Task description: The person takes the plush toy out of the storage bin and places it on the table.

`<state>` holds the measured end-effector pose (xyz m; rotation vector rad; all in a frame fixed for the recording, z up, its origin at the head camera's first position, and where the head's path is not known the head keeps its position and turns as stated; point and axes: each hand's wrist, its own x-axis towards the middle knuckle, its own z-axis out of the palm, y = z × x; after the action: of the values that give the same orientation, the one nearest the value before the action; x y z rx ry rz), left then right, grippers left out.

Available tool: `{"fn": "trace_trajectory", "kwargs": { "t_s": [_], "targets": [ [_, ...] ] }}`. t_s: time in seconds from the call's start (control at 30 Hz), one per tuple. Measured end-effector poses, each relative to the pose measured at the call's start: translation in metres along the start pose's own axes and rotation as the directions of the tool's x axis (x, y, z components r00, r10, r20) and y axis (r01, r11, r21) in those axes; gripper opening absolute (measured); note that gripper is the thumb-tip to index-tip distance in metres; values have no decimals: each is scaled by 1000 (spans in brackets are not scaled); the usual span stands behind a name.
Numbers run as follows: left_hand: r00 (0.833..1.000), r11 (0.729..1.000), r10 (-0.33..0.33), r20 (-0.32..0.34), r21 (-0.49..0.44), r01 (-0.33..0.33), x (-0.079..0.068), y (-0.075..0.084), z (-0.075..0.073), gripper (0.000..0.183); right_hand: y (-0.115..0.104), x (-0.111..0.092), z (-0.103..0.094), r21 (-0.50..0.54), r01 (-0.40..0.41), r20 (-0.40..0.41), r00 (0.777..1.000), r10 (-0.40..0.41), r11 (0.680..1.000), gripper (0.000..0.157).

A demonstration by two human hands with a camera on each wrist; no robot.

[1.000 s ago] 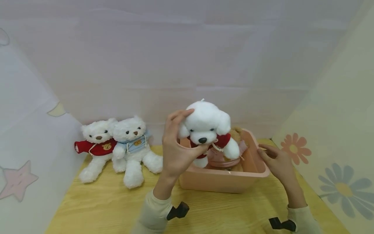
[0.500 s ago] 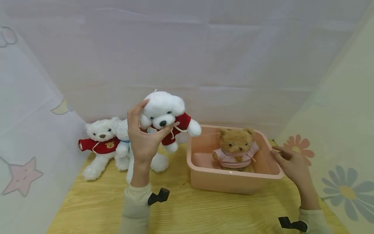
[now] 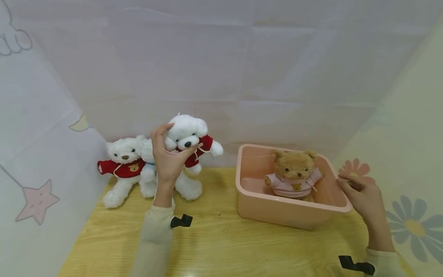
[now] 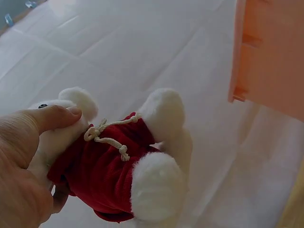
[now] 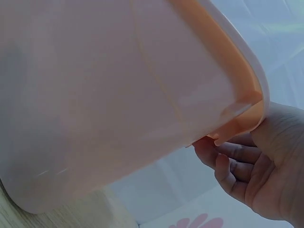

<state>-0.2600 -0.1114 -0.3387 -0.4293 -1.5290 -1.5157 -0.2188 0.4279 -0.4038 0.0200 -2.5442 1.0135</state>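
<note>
While the right hand (image 3: 364,197) grips a tub (image 3: 273,209), the left hand (image 3: 167,159) holds a white, red-shirted, black-nosed plush dog (image 3: 188,131).

Place: small screened play corner, nursery style; home or studio, indeterminable. Yellow wood-grain counter (image 3: 221,246); creased pale-grey sheet backdrop (image 3: 194,61). White left panel (image 3: 45,134), printed with pink smiling star (image 3: 38,202) and yellow crescent moon (image 3: 79,123). Pale-green right panel (image 3: 415,146), printed with blue-grey daisy-shaped flower (image 3: 415,227). White plush dog in red top (image 3: 188,129); brown plush bear in pink top (image 3: 295,169).
</note>
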Motion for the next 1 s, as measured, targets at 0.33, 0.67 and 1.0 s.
{"fn": "trace_trajectory", "kwargs": {
  "t_s": [0.33, 0.67, 1.0],
  "targets": [
    [972, 971, -208, 107, 143, 192, -22, -86, 12, 77, 0, -4, 2, -26, -1, -14, 1000, 1, 1000, 49],
    [962, 943, -199, 184, 302, 137, -42, -109, 30, 71, -3, -3, 0, -42, 30, -24, 999, -31, 999, 48],
    [926, 880, -256, 278, 464, 103, -57, -120, 37, 70, -5, -1, 0, -73, 44, -7, 999, -45, 996, 47]
  ]
}}
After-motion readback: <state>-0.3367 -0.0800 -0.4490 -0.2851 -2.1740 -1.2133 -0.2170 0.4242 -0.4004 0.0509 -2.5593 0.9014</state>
